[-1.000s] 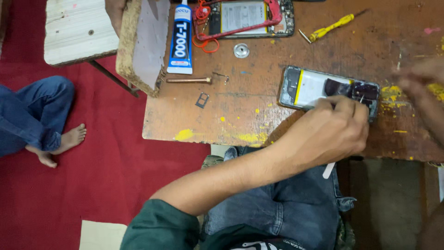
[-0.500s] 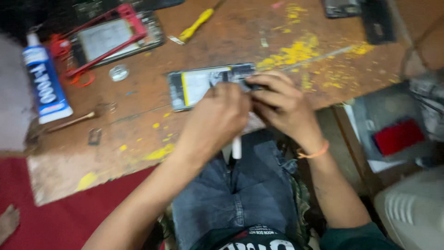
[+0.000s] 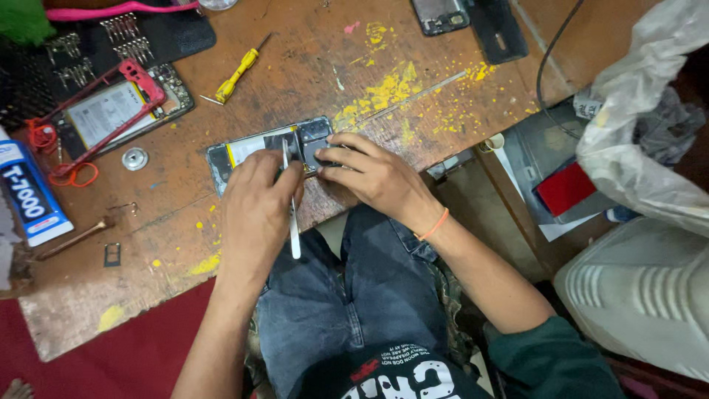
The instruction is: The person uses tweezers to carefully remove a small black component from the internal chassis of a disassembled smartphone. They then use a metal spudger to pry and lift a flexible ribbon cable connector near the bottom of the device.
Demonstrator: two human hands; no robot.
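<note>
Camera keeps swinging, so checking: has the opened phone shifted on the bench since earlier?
No. The opened phone sits at the same near edge of the bench, right of the red-framed phone as before.

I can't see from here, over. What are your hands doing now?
Left hand holds white tweezers over the open phone. Right hand steadies the phone's end. Yellow screwdriver lies apart, nothing in the way.

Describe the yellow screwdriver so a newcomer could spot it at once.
Start at the wooden table, then go up from the opened phone under the hands. The screwdriver lies slanted there, right of the red-framed phone. Only it has a bright yellow handle.
</note>
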